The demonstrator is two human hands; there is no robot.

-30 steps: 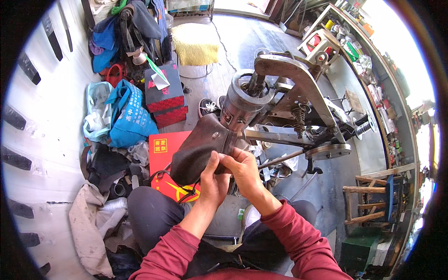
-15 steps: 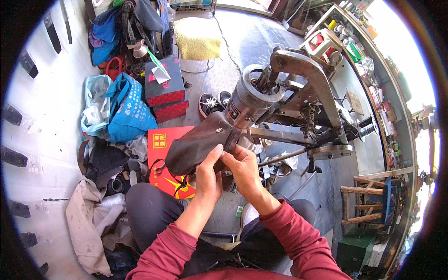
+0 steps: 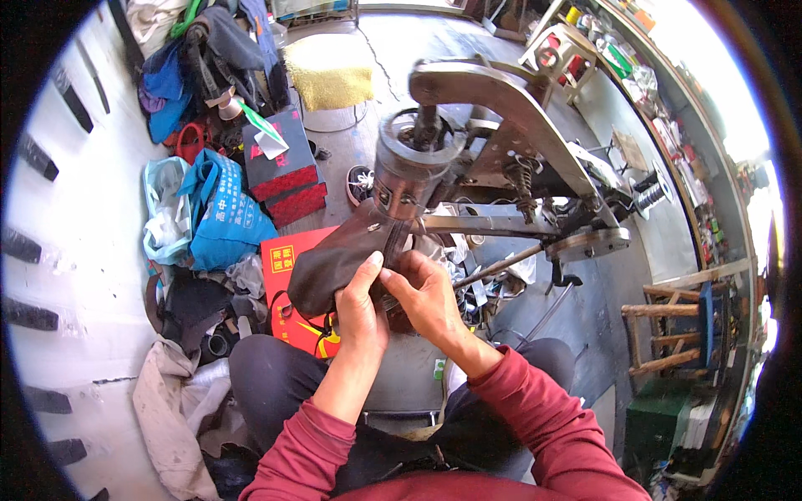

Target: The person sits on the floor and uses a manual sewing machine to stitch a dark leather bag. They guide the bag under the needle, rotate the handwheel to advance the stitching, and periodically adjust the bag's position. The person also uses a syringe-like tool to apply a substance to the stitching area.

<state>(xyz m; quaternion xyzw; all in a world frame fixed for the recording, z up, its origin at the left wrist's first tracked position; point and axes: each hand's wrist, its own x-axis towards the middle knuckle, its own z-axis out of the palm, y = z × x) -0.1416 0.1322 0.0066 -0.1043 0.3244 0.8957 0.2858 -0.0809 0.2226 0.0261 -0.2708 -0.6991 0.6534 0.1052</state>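
Head view: we hold a brown bag [image 3: 334, 263] at the sewing machine [image 3: 411, 163]
Left hand [image 3: 362, 311]: fingers gripping its near edge
Right hand [image 3: 430, 302]: fingers pinching alongside

Left hand [image 3: 361, 314]: most fingers hidden by brown leather piece [image 3: 330, 271]. Piece's underside unseen. Shelf items [image 3: 675, 149] too small to tell. Sleeves [image 3: 543, 417] cut by lower edge.

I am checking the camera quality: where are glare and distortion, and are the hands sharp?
Head view: white glare at upper right, beyond the shelf, whose long edge bends; same view: left hand, right hand and brown leather piece look fairly sharp.
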